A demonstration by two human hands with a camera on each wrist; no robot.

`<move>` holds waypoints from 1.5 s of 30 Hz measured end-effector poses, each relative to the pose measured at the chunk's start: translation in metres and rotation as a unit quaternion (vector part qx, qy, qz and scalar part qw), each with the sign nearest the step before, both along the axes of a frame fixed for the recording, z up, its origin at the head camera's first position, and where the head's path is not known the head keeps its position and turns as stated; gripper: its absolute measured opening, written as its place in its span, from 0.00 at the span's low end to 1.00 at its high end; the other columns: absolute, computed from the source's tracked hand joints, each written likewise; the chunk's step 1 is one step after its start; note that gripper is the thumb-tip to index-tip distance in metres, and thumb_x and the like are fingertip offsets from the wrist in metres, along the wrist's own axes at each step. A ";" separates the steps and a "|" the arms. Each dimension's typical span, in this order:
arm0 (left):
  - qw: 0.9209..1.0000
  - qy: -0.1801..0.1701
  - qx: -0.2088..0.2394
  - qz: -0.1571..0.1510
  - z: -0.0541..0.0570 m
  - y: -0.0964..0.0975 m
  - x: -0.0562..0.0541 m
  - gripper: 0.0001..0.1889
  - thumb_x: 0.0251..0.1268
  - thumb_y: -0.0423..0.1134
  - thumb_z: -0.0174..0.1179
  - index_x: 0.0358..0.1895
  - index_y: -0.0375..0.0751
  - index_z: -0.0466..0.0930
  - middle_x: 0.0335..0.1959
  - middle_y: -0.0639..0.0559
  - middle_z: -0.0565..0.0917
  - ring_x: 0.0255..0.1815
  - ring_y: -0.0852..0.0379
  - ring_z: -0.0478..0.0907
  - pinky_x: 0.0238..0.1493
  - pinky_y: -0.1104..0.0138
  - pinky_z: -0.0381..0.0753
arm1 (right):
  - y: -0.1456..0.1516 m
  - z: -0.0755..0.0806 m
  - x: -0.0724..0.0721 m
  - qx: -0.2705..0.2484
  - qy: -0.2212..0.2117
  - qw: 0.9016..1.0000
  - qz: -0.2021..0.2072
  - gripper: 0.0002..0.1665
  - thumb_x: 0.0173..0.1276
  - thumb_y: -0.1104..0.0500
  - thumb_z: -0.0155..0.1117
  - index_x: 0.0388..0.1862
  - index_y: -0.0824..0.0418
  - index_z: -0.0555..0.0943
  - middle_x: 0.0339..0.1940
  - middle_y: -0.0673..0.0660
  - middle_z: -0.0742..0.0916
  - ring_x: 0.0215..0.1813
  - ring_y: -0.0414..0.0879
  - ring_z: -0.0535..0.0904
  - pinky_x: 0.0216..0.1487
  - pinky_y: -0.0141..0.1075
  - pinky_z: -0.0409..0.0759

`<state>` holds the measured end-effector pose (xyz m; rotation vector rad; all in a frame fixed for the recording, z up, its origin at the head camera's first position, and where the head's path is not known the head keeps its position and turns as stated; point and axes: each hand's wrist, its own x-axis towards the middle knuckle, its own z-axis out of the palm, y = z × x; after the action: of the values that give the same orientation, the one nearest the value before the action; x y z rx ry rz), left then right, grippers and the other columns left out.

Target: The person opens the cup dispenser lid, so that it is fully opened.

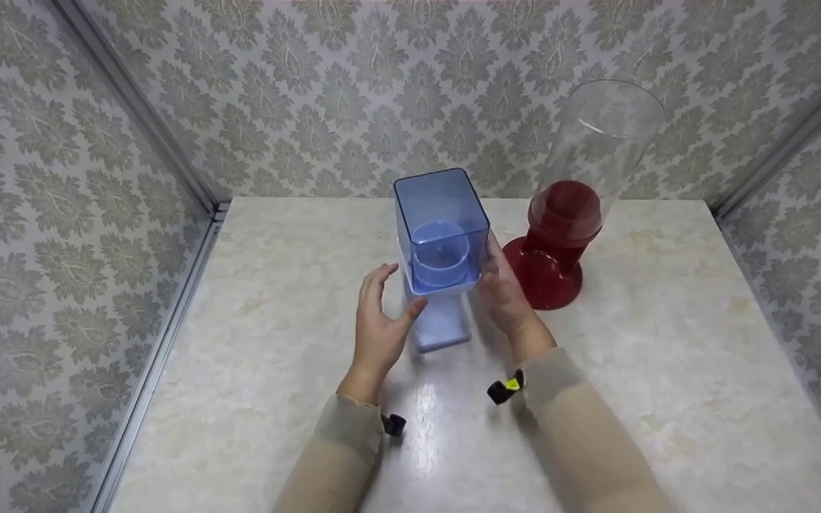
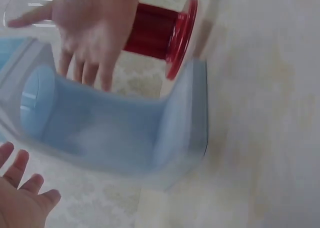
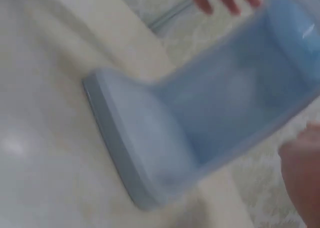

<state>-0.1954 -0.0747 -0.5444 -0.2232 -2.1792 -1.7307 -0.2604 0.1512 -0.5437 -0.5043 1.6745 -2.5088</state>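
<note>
A light blue C-shaped stand point(image 1: 442, 324) with a square see-through blue container point(image 1: 439, 203) on top stands upright on the table. Inside the container a round blue ring shows. My left hand point(image 1: 378, 331) is at its left side, thumb and fingers spread apart. On the other side, my right hand point(image 1: 507, 299) is beside the container, some fingers hidden behind it in the head view. In the left wrist view the right hand point(image 2: 95, 33) has its fingers extended. The blue stand point(image 3: 150, 133) looks blurred in the right wrist view.
Close by on the right stands a red flared base point(image 1: 549, 274) with a tall clear cylinder point(image 1: 606, 142) on it, leaning rightward in the head view. The pale marbled table point(image 1: 275, 320) meets patterned walls point(image 1: 346, 92) at the back and sides.
</note>
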 end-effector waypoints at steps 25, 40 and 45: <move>0.980 -0.049 0.102 -0.164 0.013 -0.024 -0.071 0.24 0.91 0.30 0.50 0.81 0.24 0.70 0.76 0.28 0.79 0.79 0.45 0.77 0.82 0.61 0.77 | -0.084 0.004 0.063 0.190 0.093 0.912 -0.352 0.84 0.49 0.41 0.99 0.90 0.65 0.53 0.88 0.68 0.67 0.89 0.61 0.64 0.94 0.61 0.60; 0.982 -0.050 0.129 -0.129 -0.001 -0.017 -0.055 0.22 0.94 0.33 0.47 0.81 0.29 0.67 0.74 0.32 0.77 0.73 0.57 0.76 0.77 0.69 0.76 | -0.070 -0.002 0.059 0.268 0.135 0.885 -0.357 0.69 0.48 0.48 0.98 0.80 0.68 0.66 0.73 0.67 0.80 0.76 0.60 0.78 0.83 0.60 0.76; 0.984 -0.043 0.128 -0.114 -0.003 -0.018 -0.047 0.21 0.92 0.33 0.52 0.78 0.29 0.70 0.70 0.36 0.80 0.69 0.60 0.78 0.74 0.71 0.78 | -0.053 0.001 0.054 0.269 0.142 0.902 -0.307 0.69 0.48 0.48 0.97 0.83 0.66 0.66 0.76 0.63 0.81 0.78 0.57 0.78 0.85 0.60 0.76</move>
<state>-0.2419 -0.0923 -0.5470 -0.3486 -2.0272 -2.1613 -0.2069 0.0984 -0.5429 -0.3232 2.8956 -2.1856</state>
